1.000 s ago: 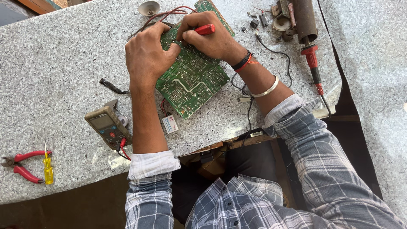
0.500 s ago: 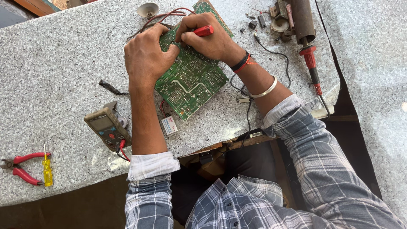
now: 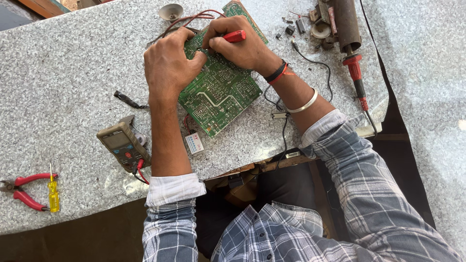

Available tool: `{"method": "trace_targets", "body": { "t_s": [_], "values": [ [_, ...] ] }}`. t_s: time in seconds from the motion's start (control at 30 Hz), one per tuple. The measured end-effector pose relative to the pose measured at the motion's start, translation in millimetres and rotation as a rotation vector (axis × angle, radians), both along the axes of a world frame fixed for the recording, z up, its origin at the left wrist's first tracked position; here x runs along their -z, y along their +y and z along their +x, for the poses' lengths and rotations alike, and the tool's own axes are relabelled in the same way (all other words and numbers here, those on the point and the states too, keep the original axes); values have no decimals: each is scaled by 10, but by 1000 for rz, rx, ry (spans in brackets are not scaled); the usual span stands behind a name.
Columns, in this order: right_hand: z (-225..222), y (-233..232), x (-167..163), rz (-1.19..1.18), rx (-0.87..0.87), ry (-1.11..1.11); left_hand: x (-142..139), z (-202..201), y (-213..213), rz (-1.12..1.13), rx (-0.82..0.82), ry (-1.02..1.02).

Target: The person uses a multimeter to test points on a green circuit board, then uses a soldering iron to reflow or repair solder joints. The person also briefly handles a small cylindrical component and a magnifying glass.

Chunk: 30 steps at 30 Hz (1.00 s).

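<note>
The grey speckled stone worktop (image 3: 58,73) is the largest thing under me, and nearly everything lies on it. On its middle, tilted, lies the green circuit board (image 3: 218,92); its long axis runs from the near-left corner up to the far-right corner, solder side up, with pale traces showing. My left hand (image 3: 170,68) presses down on the board's left edge, fingers curled over it, gripping the board itself as far as I can tell. My right hand (image 3: 245,48) is clenched around a red-handled probe (image 3: 234,36), which lies almost level, handle end pointing right and tip end pointing left toward my left fingers; the tip itself is hidden behind my thumb. Red wires (image 3: 187,19) loop off the board's far side.

At the far right a dark rusty cylinder (image 3: 347,22) lies by a red-handled soldering iron (image 3: 357,80), whose long axis runs toward me. Near my left forearm sits a grey-brown multimeter (image 3: 121,143), angled, with red and black leads plugged in at its near end. Just beside the board's near corner lies a small white rectangular label (image 3: 194,143) with red print. At the far left edge are red-handled pliers (image 3: 22,191) and, touching them, a small yellow screwdriver (image 3: 53,191) standing lengthwise away from me.
</note>
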State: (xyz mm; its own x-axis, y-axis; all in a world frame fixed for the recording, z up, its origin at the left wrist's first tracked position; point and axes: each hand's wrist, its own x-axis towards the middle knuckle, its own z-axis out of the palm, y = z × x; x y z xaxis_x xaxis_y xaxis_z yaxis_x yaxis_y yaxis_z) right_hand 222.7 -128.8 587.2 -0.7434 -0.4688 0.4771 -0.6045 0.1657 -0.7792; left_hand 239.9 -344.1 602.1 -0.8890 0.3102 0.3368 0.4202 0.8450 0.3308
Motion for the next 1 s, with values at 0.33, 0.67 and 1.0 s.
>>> {"method": "trace_targets", "body": {
  "t_s": [0.33, 0.67, 1.0],
  "values": [
    [62, -10, -54, -5, 2, -20, -55, 41, 20, -1, -20, -28],
    [67, -7, -50, -5, 5, -23, -91, 63, 30, 2, -21, -31],
    [50, -2, -25, 12, 9, -25, -74, 60, 43, -14, -32, -51]
  ]
}}
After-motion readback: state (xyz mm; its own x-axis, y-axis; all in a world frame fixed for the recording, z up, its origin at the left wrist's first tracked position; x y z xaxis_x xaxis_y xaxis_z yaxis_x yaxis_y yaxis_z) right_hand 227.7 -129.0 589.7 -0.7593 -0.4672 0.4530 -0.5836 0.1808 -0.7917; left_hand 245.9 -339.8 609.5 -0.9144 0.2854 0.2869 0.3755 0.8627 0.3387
